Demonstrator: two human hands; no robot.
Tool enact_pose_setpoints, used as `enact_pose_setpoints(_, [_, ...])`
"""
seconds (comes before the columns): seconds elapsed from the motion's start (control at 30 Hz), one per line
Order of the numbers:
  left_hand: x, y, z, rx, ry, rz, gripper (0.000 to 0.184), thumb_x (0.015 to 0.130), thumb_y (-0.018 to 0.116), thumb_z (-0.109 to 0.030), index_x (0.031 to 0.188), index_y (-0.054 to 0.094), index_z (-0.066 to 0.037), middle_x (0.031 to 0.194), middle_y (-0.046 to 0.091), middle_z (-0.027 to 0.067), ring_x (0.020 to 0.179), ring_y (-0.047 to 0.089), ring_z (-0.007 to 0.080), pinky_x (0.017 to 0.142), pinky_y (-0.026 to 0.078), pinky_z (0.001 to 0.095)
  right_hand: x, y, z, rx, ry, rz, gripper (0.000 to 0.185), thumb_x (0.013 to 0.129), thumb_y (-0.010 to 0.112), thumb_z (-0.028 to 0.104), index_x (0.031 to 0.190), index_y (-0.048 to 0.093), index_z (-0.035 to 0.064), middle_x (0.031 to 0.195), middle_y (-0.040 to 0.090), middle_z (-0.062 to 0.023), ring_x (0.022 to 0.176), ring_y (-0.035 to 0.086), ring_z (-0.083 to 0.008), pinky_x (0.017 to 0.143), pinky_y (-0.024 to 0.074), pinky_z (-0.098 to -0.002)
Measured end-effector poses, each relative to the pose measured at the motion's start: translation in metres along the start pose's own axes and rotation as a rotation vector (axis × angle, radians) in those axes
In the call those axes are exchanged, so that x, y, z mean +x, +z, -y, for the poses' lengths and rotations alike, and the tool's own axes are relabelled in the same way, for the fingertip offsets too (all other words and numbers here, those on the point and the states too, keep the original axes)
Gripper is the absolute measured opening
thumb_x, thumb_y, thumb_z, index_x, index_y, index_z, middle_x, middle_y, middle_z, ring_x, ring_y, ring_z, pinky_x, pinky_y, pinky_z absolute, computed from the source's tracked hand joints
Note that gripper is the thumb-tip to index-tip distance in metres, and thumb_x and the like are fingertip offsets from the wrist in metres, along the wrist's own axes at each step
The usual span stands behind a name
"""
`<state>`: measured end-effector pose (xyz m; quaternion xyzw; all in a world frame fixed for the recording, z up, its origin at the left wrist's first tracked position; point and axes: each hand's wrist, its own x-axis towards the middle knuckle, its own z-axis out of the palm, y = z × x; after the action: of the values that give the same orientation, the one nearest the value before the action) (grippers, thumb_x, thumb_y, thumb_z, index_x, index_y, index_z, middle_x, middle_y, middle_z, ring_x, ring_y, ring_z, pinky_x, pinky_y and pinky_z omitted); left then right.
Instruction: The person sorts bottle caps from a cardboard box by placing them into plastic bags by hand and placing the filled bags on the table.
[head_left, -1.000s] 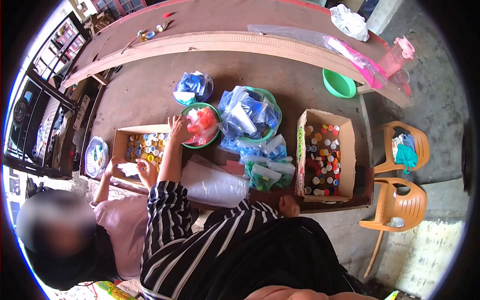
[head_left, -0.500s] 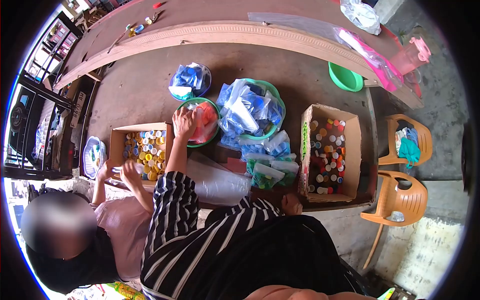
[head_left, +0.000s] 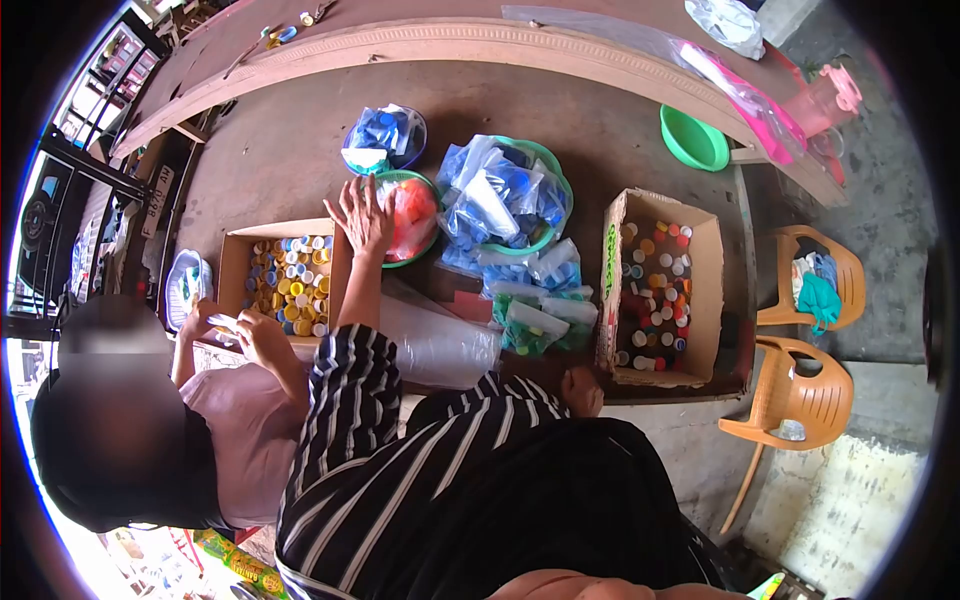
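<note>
My left hand is open with its fingers spread, between the left cardboard box and a green basket. A clear bag of red-orange caps lies in that basket. Down at the table's front edge rests my right hand, its fingers curled in and nothing seen in them. Between my arms lie clear plastic sheets and bags of green caps. Bagged blue caps overfill a larger green basket.
A co-worker's hands hold a small pale thing beside the left box of yellow, white and blue caps. The right cardboard box holds red, white and orange caps. A green bowl stands at the back right, near orange chairs.
My left hand has lifted away from the bag of red-orange caps, moved slightly left and spread its fingers. My right hand has barely moved. The view has shifted a little.
</note>
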<state>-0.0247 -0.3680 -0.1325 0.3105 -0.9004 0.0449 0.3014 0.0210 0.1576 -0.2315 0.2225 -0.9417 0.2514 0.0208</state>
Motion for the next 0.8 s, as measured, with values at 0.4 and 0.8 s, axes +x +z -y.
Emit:
enact_pose_setpoints(0.4, [-0.241, -0.076, -0.087, -0.747, 0.217, 0.628, 0.033, 0.071, 0.08, -0.017, 0.094, 0.06, -0.005, 0.103, 0.056, 0.0154, 0.102, 0.055, 0.0382, 0.09, 0.047, 0.0494, 0.0, -0.005, 0.002, -0.018, -0.027, 0.073, 0.015, 0.093, 0.059, 0.023, 0.089, 0.058, 0.009, 0.089, 0.062, -0.0134, 0.084, 0.063, -0.0364, 0.071, 0.0512, -0.0482])
enact_pose_setpoints(0.8, [-0.277, -0.068, -0.068, -0.747, 0.127, 0.586, 0.015, 0.076, 0.072, -0.01, 0.08, 0.058, -0.006, 0.084, 0.06, 0.0116, 0.085, 0.058, 0.0368, 0.079, 0.047, 0.0465, 0.005, -0.02, 0.006, 0.176, -0.04, 0.157, 0.013, 0.094, 0.06, 0.02, 0.094, 0.061, 0.007, 0.089, 0.061, -0.0128, 0.085, 0.063, -0.0341, 0.072, 0.0506, -0.0438])
